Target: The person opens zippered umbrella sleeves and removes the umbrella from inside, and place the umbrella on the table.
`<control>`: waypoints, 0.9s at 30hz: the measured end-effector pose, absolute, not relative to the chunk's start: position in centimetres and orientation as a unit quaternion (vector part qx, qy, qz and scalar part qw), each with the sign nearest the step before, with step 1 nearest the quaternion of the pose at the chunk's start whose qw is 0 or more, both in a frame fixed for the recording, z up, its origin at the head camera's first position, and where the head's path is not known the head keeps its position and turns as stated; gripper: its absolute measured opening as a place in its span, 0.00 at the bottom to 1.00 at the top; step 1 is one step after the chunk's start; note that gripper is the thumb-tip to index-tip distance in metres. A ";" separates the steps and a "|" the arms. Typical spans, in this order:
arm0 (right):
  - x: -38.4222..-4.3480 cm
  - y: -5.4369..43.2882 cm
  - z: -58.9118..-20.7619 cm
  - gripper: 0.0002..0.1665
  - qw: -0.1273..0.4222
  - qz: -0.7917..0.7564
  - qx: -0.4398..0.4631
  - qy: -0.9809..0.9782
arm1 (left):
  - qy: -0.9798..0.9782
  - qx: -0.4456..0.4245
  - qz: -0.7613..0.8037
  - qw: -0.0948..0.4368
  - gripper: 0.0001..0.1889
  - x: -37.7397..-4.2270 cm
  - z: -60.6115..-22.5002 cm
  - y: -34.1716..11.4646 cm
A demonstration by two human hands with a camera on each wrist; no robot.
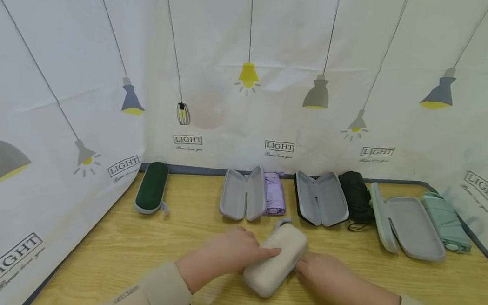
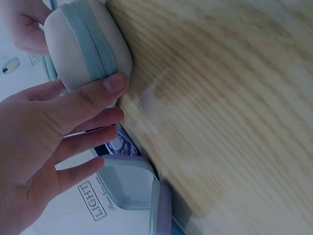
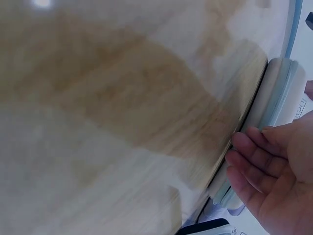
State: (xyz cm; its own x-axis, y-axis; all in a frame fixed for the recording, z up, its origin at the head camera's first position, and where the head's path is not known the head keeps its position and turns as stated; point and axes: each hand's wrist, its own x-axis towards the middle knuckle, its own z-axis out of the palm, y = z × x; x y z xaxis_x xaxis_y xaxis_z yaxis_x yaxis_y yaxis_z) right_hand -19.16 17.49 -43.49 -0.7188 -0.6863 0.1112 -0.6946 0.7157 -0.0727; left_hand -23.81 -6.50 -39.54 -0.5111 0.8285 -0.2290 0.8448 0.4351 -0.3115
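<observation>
A closed cream zip case [image 1: 276, 269] lies slantwise on the table between both hands, with a grey loop [image 1: 282, 222] at its far end. My left hand [image 1: 229, 252] pinches its near left part, index finger along the top. In the left wrist view, the thumb of my left hand [image 2: 49, 127] presses by the pale blue zip band [image 2: 90, 41], the other fingers spread. At the case's right side, my right hand [image 1: 325, 271] has thumb and curled index finger together at the zip seam. Whatever lies between those fingertips is hidden in the right wrist view [image 3: 279, 166].
Along the back stand a closed green case [image 1: 151, 186], an open purple-edged case [image 1: 235, 196] beside a purple folded umbrella [image 1: 275, 194], an open black case [image 1: 335, 200] by a black umbrella [image 1: 354, 194], and an open mint case [image 1: 411, 223] by a mint umbrella [image 1: 445, 221].
</observation>
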 end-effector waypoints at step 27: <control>-15.5 19.4 -43.6 0.12 -0.009 0.085 0.433 -0.897 | 0.835 0.478 -0.262 -0.080 0.49 -21.7 -40.5 -0.8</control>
